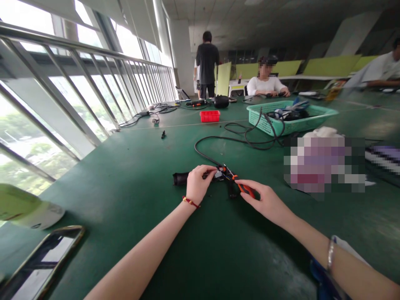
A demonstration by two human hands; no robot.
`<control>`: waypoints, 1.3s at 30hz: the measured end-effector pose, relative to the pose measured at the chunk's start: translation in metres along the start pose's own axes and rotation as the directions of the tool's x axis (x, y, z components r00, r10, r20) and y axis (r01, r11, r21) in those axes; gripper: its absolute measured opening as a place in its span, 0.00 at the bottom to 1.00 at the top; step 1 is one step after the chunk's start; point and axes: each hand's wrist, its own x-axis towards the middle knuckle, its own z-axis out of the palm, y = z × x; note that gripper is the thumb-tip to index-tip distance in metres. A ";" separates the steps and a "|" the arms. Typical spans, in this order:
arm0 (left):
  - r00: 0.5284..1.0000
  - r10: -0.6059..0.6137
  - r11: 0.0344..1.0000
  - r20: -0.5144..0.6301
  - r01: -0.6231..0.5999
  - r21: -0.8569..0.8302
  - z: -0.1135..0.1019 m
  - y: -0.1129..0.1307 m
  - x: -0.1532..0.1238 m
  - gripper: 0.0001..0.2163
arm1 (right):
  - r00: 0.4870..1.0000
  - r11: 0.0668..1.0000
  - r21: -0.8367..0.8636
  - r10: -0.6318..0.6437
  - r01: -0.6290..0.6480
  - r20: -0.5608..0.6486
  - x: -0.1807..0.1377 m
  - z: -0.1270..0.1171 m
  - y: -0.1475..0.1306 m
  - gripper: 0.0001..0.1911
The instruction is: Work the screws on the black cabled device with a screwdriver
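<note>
On the green table, a black corded device [181,178] lies with its housing open and small inner parts [219,174] and thin wires showing. My left hand [199,180] pinches at the opened middle of the device; its fingertips cover what exactly they grip. My right hand [261,199] is closed around an orange-and-black-handled hand tool [246,189]. The tool's thin metal end points up and left into the exposed parts. A dark piece [231,191] sits just below the tool. From the device, a black cable [203,141] loops away to the right.
A teal basket [268,125] with tools stands behind right, near a red tray [210,116]. A pixelated pale bundle [321,162] lies right. A phone [46,262] and green-and-white container [31,208] are left. Cables [165,108] lie farther back. Another person [265,83] sits opposite.
</note>
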 end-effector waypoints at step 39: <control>0.774 0.159 0.530 0.613 -0.591 0.608 -0.035 0.045 -0.045 0.18 | 0.996 0.999 0.024 -0.040 0.042 -0.081 0.001 0.002 0.006 0.19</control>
